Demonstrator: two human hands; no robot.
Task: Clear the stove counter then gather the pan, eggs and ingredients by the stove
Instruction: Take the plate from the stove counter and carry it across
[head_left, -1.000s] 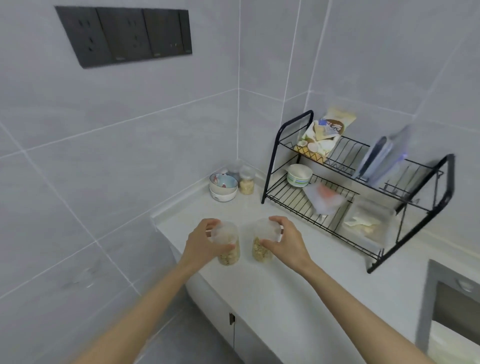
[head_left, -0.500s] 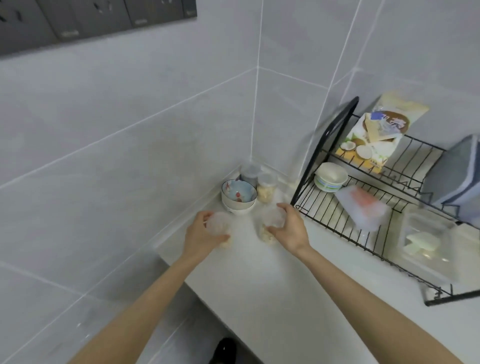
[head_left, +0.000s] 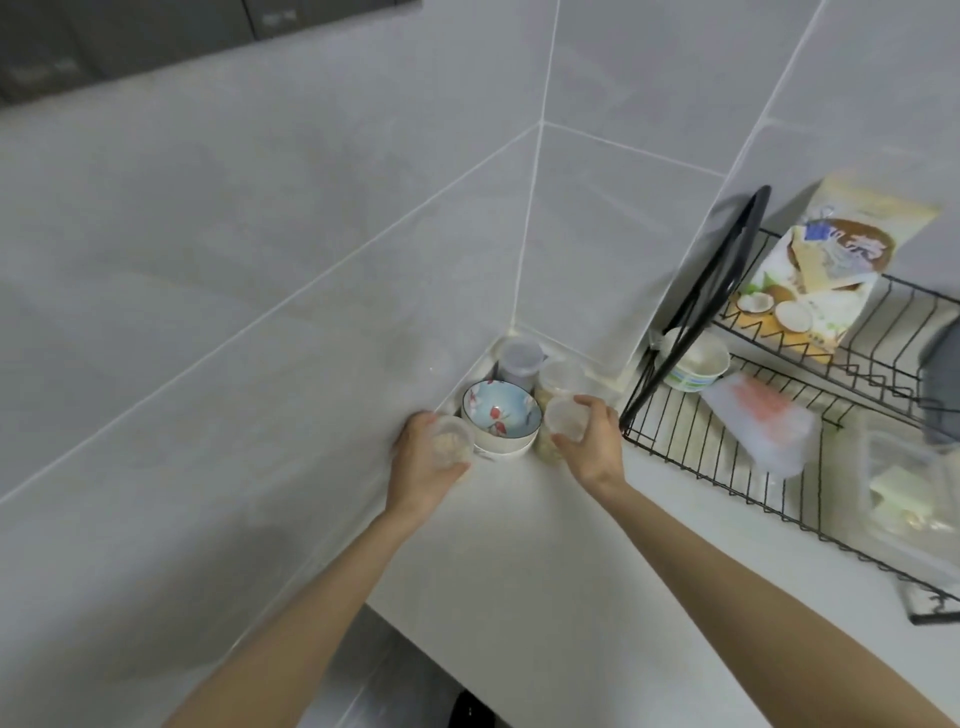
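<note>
Bench corner, seen from above. My left hand holds a small round jar of clear plastic, with pale grainy contents, at the far left edge of the white bench against the tiled wall; its fingers are curled round the jar's side. My right hand grips a second clear jar, fingers clamped on its translucent lid. Between the jars stands a glossy blue patterned bowl, nested in a white one. Two cylindrical plastic containers fill the far corner behind it. At the right, a black wire rack carries a white bowl, a frosted bag and a printed packet.
</note>
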